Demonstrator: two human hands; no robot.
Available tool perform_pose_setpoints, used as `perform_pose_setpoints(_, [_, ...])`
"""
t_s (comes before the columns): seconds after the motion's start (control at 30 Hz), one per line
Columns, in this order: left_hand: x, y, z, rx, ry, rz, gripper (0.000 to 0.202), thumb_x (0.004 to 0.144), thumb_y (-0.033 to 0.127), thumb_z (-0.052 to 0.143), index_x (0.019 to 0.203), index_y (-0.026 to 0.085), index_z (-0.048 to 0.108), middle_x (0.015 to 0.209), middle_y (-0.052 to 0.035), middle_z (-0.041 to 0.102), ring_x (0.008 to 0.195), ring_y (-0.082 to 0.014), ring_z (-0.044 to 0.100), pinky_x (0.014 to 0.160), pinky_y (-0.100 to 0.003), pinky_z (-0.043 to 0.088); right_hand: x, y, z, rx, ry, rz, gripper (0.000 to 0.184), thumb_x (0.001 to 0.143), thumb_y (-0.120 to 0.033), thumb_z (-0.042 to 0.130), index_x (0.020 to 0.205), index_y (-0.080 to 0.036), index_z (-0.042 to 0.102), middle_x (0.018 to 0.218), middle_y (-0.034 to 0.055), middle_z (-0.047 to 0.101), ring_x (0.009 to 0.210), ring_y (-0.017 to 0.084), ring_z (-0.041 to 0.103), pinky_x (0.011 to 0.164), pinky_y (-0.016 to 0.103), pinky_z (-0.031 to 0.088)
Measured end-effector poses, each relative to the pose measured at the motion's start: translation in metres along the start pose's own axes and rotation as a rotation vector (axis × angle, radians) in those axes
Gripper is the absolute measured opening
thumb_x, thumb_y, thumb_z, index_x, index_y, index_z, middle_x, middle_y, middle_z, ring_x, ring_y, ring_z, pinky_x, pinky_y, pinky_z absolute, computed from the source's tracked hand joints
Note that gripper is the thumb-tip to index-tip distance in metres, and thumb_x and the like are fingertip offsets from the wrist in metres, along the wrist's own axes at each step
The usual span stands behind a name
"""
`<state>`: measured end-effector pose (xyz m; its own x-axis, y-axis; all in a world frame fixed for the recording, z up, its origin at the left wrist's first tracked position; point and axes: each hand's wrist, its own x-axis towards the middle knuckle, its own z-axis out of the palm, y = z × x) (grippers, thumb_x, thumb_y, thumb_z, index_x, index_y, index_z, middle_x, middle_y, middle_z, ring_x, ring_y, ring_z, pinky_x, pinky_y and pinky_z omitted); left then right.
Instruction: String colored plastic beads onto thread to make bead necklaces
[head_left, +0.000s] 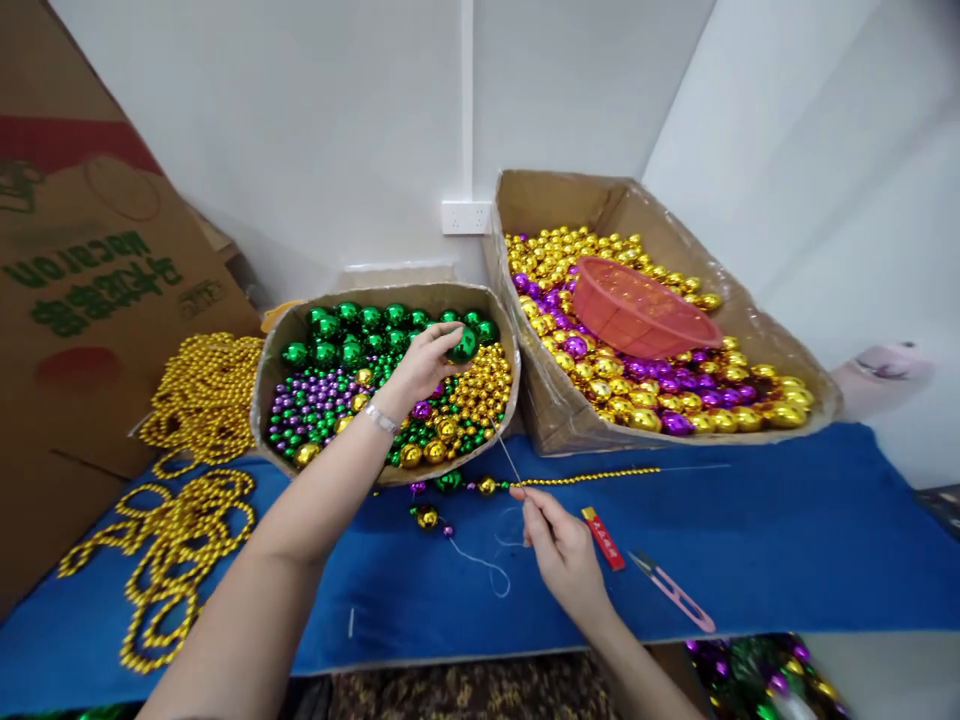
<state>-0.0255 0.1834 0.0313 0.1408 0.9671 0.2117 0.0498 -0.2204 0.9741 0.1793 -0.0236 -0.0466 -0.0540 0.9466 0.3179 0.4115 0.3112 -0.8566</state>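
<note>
Green ball (463, 345) pinched in left hand (420, 370) grip.

Blue cloth (787, 560) under bead boxes (390, 385), snips (673, 590)

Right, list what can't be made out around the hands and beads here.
- Head view: left hand covers part of the green ball; grip unclear.
- Right hand: the thread at its fingertips is too thin to follow.
- Red lighter: print too small.
- Beads at bottom right: blurred, cut off by the edge.
</note>
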Motion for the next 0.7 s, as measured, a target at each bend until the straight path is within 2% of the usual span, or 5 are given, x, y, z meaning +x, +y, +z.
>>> perform_pose_setpoints(0.1, [-0.050,0.008,-0.015,-0.315,-0.015,-0.115,0.040,0.086,0.049,0.053,0.113,0.020,0.060,0.108,-0.0093,0.066,0.096,-0.0232,0.065,0.076,-0.039,0.058,0.003,-0.003,0.002,-0.036,-0.024,-0.033,0.028,0.096,-0.033,0.044,0.109,-0.022,0.067,0.070,0.0021,0.069,0.059,0.015,0.064,0.058,0.026,0.053])
perform_pose_setpoints(0.23, [-0.108,0.013,-0.023,-0.245,0.017,-0.154,0.047,0.093,0.053,0.037,0.120,0.020,0.058,0.109,-0.0121,0.065,0.105,-0.0285,0.064,0.076,-0.039,0.059,0.000,-0.009,0.005,-0.072,-0.062,-0.073,0.027,0.096,-0.030,0.044,0.110,-0.023,0.067,0.099,0.0058,0.074,0.069,0.016,0.068,0.067,0.029,0.055])
perform_pose_setpoints(0.33, [-0.140,0.013,-0.023,-0.231,0.057,-0.173,0.053,0.095,0.055,0.030,0.128,0.020,0.053,0.112,-0.0126,0.064,0.107,-0.0294,0.064,0.081,-0.041,0.059,-0.006,-0.010,0.005,-0.075,-0.083,-0.068,0.027,0.096,-0.030,0.045,0.110,-0.023,0.066,0.102,0.0059,0.073,0.075,0.017,0.069,0.072,0.031,0.056])
perform_pose_setpoints(0.53, [-0.185,-0.001,-0.019,-0.214,0.090,-0.188,0.048,0.097,0.050,0.028,0.135,0.027,0.044,0.123,-0.0115,0.061,0.110,-0.0284,0.063,0.089,-0.048,0.056,-0.024,-0.008,0.007,-0.097,-0.111,-0.071,0.026,0.096,-0.028,0.045,0.111,-0.022,0.066,0.103,0.0060,0.073,0.083,0.017,0.070,0.078,0.031,0.056])
perform_pose_setpoints(0.7, [-0.202,-0.009,-0.018,-0.309,0.079,-0.263,0.046,0.093,0.048,0.034,0.133,0.027,0.046,0.122,-0.0127,0.062,0.106,-0.0275,0.065,0.085,-0.046,0.058,-0.036,-0.002,0.009,-0.136,-0.179,-0.183,0.027,0.096,-0.025,0.044,0.112,-0.022,0.066,0.102,0.0061,0.074,0.091,0.019,0.070,0.081,0.033,0.056])
